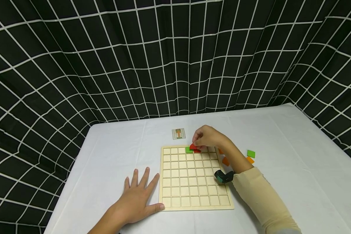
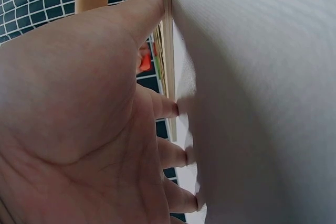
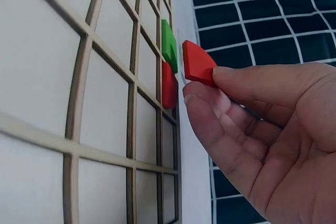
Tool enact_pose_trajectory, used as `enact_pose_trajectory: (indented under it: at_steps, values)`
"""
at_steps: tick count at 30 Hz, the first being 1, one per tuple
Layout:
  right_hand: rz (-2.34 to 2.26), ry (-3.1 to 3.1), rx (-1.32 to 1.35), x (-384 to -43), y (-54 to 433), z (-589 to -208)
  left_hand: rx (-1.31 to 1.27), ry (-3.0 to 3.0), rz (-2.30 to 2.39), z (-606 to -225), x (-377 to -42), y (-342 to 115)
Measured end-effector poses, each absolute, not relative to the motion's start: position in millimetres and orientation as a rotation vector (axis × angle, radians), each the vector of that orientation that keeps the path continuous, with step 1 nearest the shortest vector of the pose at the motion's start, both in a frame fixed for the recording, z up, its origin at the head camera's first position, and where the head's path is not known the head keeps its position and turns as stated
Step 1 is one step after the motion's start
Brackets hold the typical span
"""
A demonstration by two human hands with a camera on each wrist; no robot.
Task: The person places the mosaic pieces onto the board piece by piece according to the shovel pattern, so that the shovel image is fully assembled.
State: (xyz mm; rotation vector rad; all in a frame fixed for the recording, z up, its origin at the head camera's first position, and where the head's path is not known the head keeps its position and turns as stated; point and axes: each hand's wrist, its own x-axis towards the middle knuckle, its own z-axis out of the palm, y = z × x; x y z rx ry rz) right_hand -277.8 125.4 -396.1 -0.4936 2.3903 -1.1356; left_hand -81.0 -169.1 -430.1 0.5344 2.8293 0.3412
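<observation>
My right hand (image 1: 209, 136) pinches a red tile with one curved edge (image 3: 197, 62) between thumb and fingertips, just above the far row of a wooden grid board (image 1: 196, 182). In that row a green tile (image 3: 168, 44) lies in one cell, and a second red tile (image 3: 169, 85) lies in the cell beside it. The left hand (image 1: 138, 196) lies flat on the white cloth with fingers spread; its thumb touches the board's near left edge. In the left wrist view that thumb (image 2: 149, 1) rests against the board's side.
A small picture card with a grid (image 1: 178, 133) lies beyond the board. Right of the board are an orange tile (image 1: 226, 161), a green tile (image 1: 251, 153) and another orange tile (image 1: 250, 160). A black curtain with white lines (image 1: 175, 65) surrounds the table.
</observation>
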Motion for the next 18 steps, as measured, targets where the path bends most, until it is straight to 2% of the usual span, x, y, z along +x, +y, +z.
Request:
enact_pose_trajectory:
  at_steps: [9,18]
  values:
    - [-1.070,2.439,-0.509,-274,112,-399,0.536,2.836,0.349,-431,-81,-170]
    - [-0.972,2.582,-0.686,-266,100,-404,0.539,2.839,0.342,-433,-80,-170]
